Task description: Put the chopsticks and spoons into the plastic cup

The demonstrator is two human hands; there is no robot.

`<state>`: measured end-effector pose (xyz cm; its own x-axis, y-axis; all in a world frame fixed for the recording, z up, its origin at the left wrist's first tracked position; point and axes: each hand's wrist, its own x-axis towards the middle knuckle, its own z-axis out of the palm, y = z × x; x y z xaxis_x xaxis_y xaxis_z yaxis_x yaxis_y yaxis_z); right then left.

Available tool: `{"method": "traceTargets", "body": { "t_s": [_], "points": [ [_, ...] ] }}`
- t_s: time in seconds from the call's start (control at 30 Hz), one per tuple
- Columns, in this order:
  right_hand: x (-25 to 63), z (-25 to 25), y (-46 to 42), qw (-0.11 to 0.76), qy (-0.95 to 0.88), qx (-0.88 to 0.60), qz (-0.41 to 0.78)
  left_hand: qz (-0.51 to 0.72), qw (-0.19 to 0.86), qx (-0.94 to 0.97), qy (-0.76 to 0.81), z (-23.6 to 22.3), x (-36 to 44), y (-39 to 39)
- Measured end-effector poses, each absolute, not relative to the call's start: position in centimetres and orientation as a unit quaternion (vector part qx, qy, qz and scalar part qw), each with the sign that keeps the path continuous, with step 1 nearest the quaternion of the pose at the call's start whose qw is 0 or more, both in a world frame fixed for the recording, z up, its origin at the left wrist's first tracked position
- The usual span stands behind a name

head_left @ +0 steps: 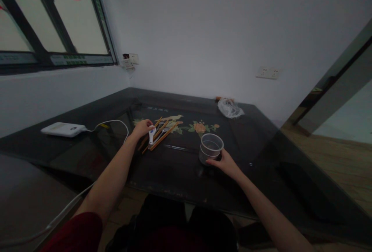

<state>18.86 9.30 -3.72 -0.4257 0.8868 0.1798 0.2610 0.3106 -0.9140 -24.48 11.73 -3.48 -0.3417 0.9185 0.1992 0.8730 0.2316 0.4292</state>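
A short, dark red sleeve [80, 230] covers the left upper arm and ends in a rounded hem, leaving the left forearm [112, 182] and left hand [143, 128] bare. The right forearm [267, 205] and right hand [226, 163] are bare too. Below the table's [174, 174] near edge, black legwear [162, 215] covers both thighs.

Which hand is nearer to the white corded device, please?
The left hand: it is at the white spoon, right of the white device; the right hand is farther right, holding the clear container.
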Motion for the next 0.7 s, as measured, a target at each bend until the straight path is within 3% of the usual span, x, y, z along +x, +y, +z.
{"method": "traceTargets", "body": {
  "t_s": [0.4, 0.53, 0.7],
  "points": [
    [18.9, -3.7, 9.3, 0.359, -0.731, -0.39, 0.43, 0.175, 0.088, 0.569, 0.799, -2.7, -24.8, 11.1],
    [18.9, -3.9, 9.5, 0.363, -0.732, -0.389, 0.426, 0.249, -0.017, 0.561, 0.79, -1.3, -22.9, 10.5],
    [19.1, -4.0, 9.6, 0.359, -0.741, -0.384, 0.417, 0.371, -0.116, 0.684, 0.617, 0.8, -16.3, 9.9]
  ]
}}
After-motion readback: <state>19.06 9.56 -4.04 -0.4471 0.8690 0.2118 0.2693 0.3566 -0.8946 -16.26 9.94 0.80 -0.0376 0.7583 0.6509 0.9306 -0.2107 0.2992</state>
